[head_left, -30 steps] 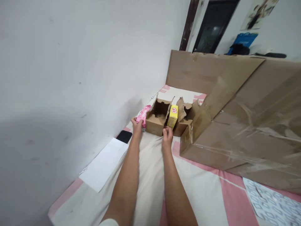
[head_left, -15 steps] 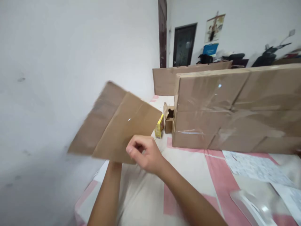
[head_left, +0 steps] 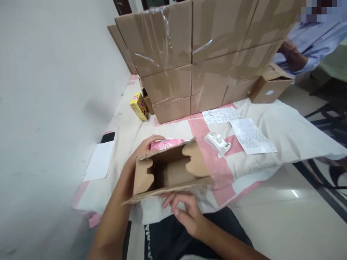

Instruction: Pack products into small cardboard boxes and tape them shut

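An open cardboard box [head_left: 173,169] faces me at the table's near edge, its hollow inside showing and small end flaps folded at both sides. My left hand [head_left: 148,144] reaches around the box's far left corner. Its fingers curl along the far edge of a pink packet [head_left: 166,144] with white lettering, just behind the box; the thumb is hidden. My right hand [head_left: 187,211] is at the box's near side, fingers loosely bent with a gap to the thumb. Some of its fingertips meet the near flap, and nothing shows in its grasp.
Taped cardboard boxes [head_left: 173,83] form a wall across the table. A yellow box [head_left: 140,107] stands at its left end. A white tape dispenser [head_left: 217,143] and printed sheets [head_left: 252,136] lie right. White paper [head_left: 99,160] and a black phone-like object [head_left: 107,137] lie left. Another person's arm [head_left: 295,57] shows beyond.
My view has tipped down. The raised cardboard flaps are lower, and the box's open inside now shows. My left hand has come around to the far side, beside the pink packet.
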